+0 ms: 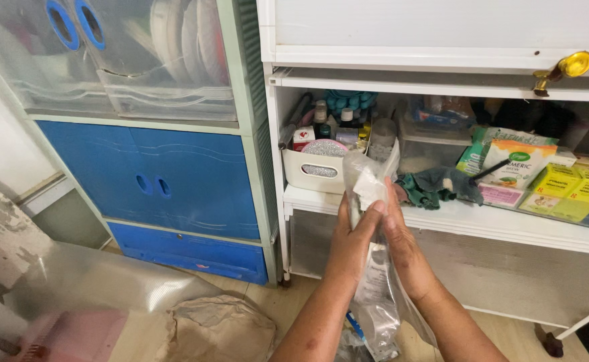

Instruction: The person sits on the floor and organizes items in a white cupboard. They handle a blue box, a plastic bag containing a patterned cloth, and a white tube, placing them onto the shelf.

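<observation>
Blue cabinet (153, 181): stood at the far left, its two doors shut, with a clear-fronted compartment of stacked plates above it.
Brown paper bag (217, 332): lay crumpled on the floor, just beside a sheet of clear plastic.
White basket (314, 171): sat on the left end of the white shelf (482, 224), packed with small bottles and a round silvery lid.
Left hand (351, 238): I saw it closed flat against the near side of the clear plastic bag (375, 295), fingers pointing up.
Right hand (402, 245): pressed on the bag's other side, so both palms clamped it upright in front of the shelf.
Step in hand: I judged the bag was being flattened or rolled between the palms; a firmer pinch near its top seemed called for.
Green cloth (435, 184): lay bunched on the shelf, right of the hands.
Green-and-white pouch (509, 161): leaned upright further right.
Yellow boxes (569, 188): lay flat at the far right, beside a pink carton.
</observation>
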